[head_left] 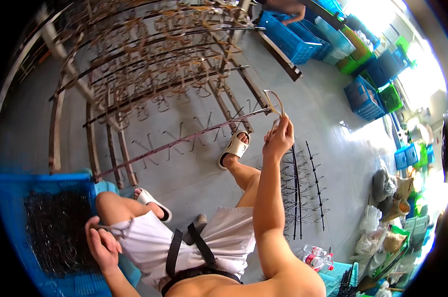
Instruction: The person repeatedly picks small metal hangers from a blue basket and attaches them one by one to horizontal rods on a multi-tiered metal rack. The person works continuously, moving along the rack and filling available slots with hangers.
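Observation:
My right hand point(278, 137) reaches forward, fingers pinched on a thin tan wire-like loop point(278, 99) that resembles part of an eyeglass frame. The loop is up against the far end of a reddish-brown bar point(184, 140), which has bare metal hooks along it. My left hand point(104, 245) is beside my knee, next to a blue crate point(6, 198). Its fingers are curled around a thin greyish piece point(107, 227), too small to identify. Inside the crate lies a tangled heap of thin dark pieces point(61, 232).
Tiered rack bars point(159, 49) ahead carry many hanging loop-shaped frames. More hooked rods point(297, 193) lie on the floor to the right. Blue crates point(288, 37), plastic bottles point(317, 258) and bags point(372, 232) line the right side. Another person's arm point(295, 12) is at the top.

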`<state>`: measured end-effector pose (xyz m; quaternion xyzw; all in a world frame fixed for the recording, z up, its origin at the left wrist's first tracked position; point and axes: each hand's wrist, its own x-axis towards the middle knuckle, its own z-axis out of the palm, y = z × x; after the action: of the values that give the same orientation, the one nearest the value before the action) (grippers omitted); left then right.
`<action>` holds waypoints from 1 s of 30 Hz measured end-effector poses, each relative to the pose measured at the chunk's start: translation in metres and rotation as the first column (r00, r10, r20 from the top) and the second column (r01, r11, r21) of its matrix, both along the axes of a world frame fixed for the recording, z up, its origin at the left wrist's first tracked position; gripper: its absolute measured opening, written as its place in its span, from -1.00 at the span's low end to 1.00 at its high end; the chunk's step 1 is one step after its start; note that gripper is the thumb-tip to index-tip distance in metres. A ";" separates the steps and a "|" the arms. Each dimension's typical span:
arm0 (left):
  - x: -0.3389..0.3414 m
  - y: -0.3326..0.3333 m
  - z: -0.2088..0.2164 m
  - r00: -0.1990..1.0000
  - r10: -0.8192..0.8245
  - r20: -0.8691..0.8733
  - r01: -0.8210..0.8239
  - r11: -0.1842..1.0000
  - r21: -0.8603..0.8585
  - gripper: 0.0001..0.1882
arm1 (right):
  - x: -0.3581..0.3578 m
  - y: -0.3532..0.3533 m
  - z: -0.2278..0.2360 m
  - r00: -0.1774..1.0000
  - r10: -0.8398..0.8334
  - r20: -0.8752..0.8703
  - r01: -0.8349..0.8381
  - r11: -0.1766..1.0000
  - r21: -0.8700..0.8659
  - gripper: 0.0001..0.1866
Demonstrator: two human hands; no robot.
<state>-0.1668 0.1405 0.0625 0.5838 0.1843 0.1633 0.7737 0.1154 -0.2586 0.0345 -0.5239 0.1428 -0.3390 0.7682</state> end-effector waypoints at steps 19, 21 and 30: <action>0.065 -0.061 -0.024 0.922 -0.376 -0.094 0.360 0.920 -0.154 -0.71 | 0.079 -0.048 -0.050 0.895 0.372 -0.245 -0.331 0.923 0.195 -0.84; 0.065 -0.062 -0.023 0.908 -0.407 -0.095 0.388 0.906 -0.168 -0.70 | 0.082 -0.048 -0.047 0.883 0.404 -0.238 -0.347 0.904 0.248 -0.84; 0.063 -0.060 -0.030 0.908 -0.394 -0.143 0.360 0.908 -0.215 -0.69 | 0.076 -0.033 -0.052 0.843 0.519 -0.144 -0.479 0.845 0.238 -0.81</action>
<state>-0.1033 0.0804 0.0329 0.5470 0.1522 -0.0617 0.8208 0.1909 -0.2918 -0.0171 -0.4978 0.1107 -0.0557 0.8584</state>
